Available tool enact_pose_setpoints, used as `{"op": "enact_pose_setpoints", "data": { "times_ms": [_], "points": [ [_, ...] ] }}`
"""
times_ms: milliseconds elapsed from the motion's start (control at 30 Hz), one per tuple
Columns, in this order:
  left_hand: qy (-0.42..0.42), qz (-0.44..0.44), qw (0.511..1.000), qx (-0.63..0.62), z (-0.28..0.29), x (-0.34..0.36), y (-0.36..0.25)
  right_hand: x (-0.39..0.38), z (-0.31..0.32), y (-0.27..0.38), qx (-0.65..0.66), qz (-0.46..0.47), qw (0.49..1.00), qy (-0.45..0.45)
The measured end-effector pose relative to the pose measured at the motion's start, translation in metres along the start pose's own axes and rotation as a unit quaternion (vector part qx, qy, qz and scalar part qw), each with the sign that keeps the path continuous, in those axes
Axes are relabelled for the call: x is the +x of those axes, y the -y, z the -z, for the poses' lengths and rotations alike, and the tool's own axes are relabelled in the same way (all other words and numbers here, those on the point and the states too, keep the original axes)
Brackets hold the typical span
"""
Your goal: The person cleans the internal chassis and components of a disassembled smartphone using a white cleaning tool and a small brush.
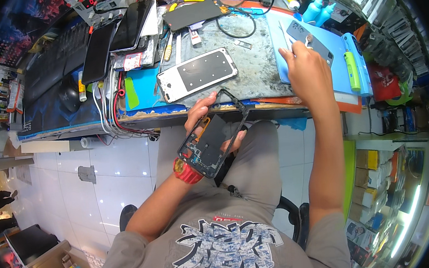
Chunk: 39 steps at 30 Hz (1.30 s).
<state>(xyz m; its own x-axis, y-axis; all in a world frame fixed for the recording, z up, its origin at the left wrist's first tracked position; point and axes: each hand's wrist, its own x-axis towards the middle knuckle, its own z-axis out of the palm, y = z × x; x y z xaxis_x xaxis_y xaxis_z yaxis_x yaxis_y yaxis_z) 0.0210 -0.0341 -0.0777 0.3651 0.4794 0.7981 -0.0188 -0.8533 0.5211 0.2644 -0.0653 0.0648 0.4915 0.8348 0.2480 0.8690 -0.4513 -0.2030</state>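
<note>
My left hand (198, 114) grips an opened phone frame (214, 143) over my lap, the fingers wrapped round its edges. The frame is black, with a dark plate, an orange flex strip and small circuit parts inside, and its upper end is an open rim. My right hand (307, 71) is over the blue mat at the bench's right, fingers closed in a pinch. A thin pale tool (284, 35) lies by its fingertips; whether they hold it is unclear. Just beyond the hand lies a grey-blue phone back (322, 48), partly covered by it.
A white-and-black phone part (198, 74) lies on the grey work mat (262, 70). Behind it are a dark screen panel (196, 15), cables and a screwdriver (168, 48). Dark phones (98, 53) are stacked left. Blue bottles (313, 8) and a green tube (351, 71) stand or lie right.
</note>
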Motion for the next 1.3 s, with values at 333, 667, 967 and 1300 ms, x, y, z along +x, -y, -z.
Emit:
{"op": "enact_pose_setpoints", "data": {
  "times_ms": [333, 667, 967, 1300],
  "points": [
    [0.002, 0.004, 1.0, -0.026, -0.003, -0.007, 0.005, 0.045, -0.02, -0.037, -0.126, -0.139, 0.982, 0.015],
    [0.01, 0.011, 0.999, -0.048, -0.002, -0.007, 0.008, -0.017, -0.002, -0.027, 0.135, -0.054, 0.988, -0.061],
    [-0.05, 0.038, 0.996, -0.059, -0.01, -0.011, 0.007, -0.131, -0.051, 0.032, 0.239, 0.042, 0.969, 0.055],
    [0.046, 0.007, 0.996, 0.073, 0.001, -0.005, -0.004, -0.144, -0.067, 0.039, 0.262, 0.042, 0.962, -0.059]
  ]
}}
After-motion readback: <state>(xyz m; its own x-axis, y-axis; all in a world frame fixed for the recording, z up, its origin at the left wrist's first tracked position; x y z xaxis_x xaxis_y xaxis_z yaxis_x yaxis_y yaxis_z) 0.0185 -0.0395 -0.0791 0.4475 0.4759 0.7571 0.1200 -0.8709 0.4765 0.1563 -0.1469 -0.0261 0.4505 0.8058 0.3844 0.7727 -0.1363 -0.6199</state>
